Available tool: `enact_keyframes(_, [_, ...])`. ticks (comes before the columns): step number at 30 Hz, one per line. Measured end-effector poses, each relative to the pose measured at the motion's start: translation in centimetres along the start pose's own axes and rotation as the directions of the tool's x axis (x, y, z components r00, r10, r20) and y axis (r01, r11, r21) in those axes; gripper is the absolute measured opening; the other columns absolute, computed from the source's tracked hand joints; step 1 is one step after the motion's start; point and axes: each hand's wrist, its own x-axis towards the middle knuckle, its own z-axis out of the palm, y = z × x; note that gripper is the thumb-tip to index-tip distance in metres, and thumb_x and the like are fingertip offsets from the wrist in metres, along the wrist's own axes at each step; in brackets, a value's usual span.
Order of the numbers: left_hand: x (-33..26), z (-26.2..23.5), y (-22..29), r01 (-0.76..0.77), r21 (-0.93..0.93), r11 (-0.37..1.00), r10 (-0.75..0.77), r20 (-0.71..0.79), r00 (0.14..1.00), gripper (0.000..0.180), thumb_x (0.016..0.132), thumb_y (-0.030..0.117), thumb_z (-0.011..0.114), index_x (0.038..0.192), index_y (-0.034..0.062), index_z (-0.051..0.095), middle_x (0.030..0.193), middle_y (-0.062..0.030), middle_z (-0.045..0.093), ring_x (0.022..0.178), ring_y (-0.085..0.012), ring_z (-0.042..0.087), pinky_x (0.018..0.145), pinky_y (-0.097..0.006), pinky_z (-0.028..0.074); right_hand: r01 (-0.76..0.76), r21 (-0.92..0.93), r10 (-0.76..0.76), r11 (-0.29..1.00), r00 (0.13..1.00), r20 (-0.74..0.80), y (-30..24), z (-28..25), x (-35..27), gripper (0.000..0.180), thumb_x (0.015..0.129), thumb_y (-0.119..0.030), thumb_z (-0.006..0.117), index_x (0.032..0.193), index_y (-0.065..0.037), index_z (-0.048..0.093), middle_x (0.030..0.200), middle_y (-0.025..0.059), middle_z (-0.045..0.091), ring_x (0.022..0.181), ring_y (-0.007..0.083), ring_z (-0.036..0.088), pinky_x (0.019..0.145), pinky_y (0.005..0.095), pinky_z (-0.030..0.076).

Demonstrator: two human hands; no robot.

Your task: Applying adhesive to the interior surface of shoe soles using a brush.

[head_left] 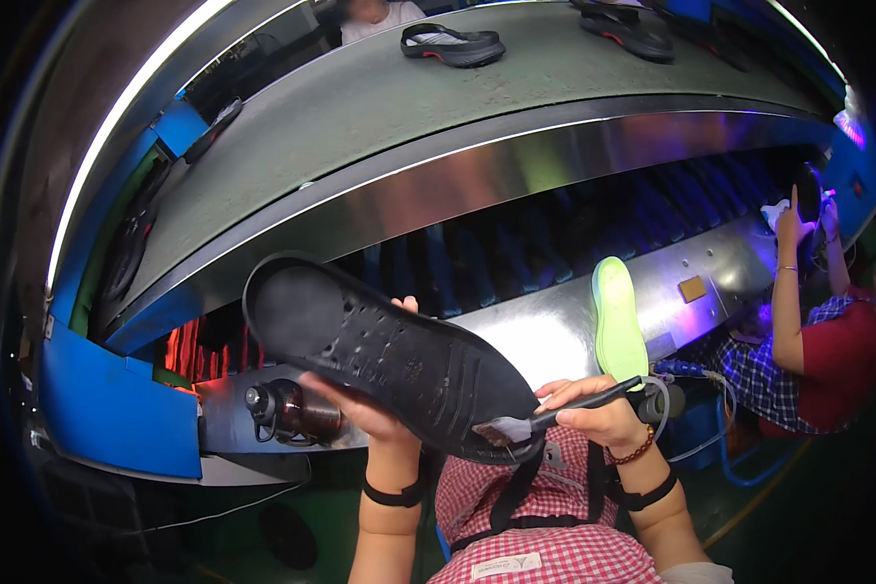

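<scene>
My left hand (370, 414) is closed around a large black shoe sole (389, 355) from beneath, with fingertips showing past its far edge. The sole is tilted, and its face carries small holes and grooves. In my right hand (605, 419) is a brush (594, 399) with a black handle, gripped between thumb and fingers. Its bristles rest on the sole near the end closest to me. Beyond my right hand, a bright yellow-green sole (616, 321) lies on the metal shelf (545, 326).
A conveyor belt (360, 127) carries black shoes (453, 46) along the far side. A dark bottle (292, 414) stands on the shelf at left. A small tan block (692, 288) lies to the right. Another person (818, 341) works at far right, holding a dark sole.
</scene>
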Motion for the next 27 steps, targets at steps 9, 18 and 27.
enact_keyframes(9, [-4.3, 0.2, -2.8, 0.172, 0.092, 0.981, -0.185, 0.159, 0.970, 0.106, 0.068, 0.085, 0.028, 0.141, 0.0085, 0.020, 0.141, -0.0173, 0.028, 0.124, -0.0370, 0.037, 0.101, -0.061, 0.027, -0.082, 0.634, 0.241, 0.769, 0.956, -0.169, -0.4, 5.6, -0.4, 0.018, 0.082, 0.004, 0.057, 0.099, 0.008, 0.057, 0.102, 0.0215, 0.061, 0.095, 0.0265, 0.061, 0.087, 0.0385, 0.050])
enact_keyframes(18, [-5.0, 0.6, -2.7, 0.207, -0.213, 0.955, -0.205, 0.031, 0.978, 0.113, 0.063, 0.089, 0.022, 0.141, 0.0079, 0.020, 0.137, -0.0219, 0.031, 0.122, -0.0403, 0.038, 0.102, -0.055, 0.031, -0.085, 0.559, 0.226, 0.825, 0.956, -0.189, 0.1, 6.3, 0.4, 0.019, 0.082, 0.005, 0.058, 0.101, 0.008, 0.057, 0.101, 0.0195, 0.061, 0.094, 0.0222, 0.061, 0.087, 0.0319, 0.050])
enact_keyframes(27, [-5.7, -1.9, -1.5, 0.299, 0.086, 0.950, -0.305, 0.063, 0.950, 0.106, 0.066, 0.075, 0.051, 0.136, -0.0002, 0.025, 0.131, -0.0240, 0.039, 0.114, -0.0409, 0.047, 0.095, -0.050, 0.043, 0.170, -0.388, -0.154, 0.906, 0.985, 0.072, -1.6, 6.9, 0.5, 0.017, 0.067, 0.001, 0.071, 0.083, 0.001, 0.067, 0.085, 0.0124, 0.068, 0.083, 0.0197, 0.062, 0.079, 0.0309, 0.049])
